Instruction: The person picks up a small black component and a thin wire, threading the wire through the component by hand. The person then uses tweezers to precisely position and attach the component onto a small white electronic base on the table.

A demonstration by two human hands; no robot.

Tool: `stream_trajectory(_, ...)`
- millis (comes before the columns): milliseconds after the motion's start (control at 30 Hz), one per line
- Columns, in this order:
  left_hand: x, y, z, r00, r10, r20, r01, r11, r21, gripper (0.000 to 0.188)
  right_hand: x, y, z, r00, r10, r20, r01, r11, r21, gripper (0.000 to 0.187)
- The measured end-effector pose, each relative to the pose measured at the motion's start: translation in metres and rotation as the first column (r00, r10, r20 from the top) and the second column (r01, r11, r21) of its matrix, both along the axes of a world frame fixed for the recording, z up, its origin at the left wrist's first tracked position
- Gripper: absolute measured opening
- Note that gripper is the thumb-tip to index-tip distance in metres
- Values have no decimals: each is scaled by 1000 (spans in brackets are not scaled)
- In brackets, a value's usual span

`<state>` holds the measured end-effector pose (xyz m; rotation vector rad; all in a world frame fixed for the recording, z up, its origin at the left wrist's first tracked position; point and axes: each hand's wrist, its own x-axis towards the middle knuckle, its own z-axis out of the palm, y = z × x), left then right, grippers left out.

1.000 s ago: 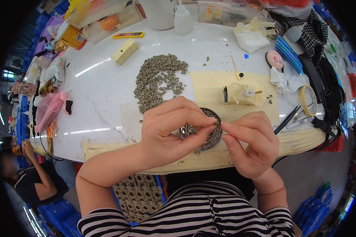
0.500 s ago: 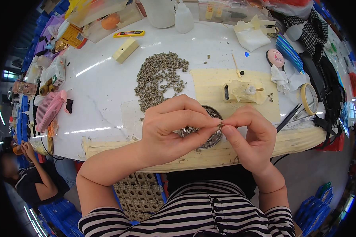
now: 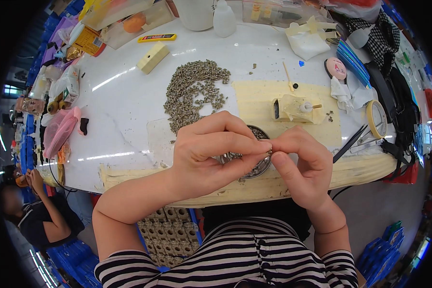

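My left hand and my right hand meet fingertip to fingertip at the table's near edge. Both are closed in a pinch. Between the tips is something tiny, mostly covered by the fingers, whose kind I cannot make out. Just beneath them stands a round metal dish with small metal pieces in it, partly hidden by my left hand. Beyond my left hand spreads a pile of small grey-brown metal parts. Past my right hand, a block wrapped in cream tape holds a white piece with a thin stick.
Tweezers and a tape roll lie at the right. A cream block, a white squeeze bottle and a pink mesh bag stand farther out. Below the table is a crate of metal blocks. Another person sits at far left.
My fingertips stay pinched together, with only a slight shift of the fingers. The table scene has moved up very slightly in the picture.
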<state>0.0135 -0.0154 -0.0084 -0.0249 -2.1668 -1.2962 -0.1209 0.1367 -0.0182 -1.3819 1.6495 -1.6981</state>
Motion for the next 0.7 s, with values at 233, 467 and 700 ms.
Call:
stream_trajectory(233, -1, 0, 0, 998, 46, 36, -46, 999, -8, 22, -1, 3, 5, 970, -99, -221, 80, 993, -92, 24)
stream_trajectory(467, -1, 0, 0, 999, 36, 1, -36, 999, 15, 22, 1, 2, 3, 951, -125, -284, 105, 991, -87, 25)
stream_trajectory(700, -1, 0, 0, 1000, 0, -11, -1, 999, -32, 22, 2, 1, 0, 995, -40, 91, 40, 999, 6, 12)
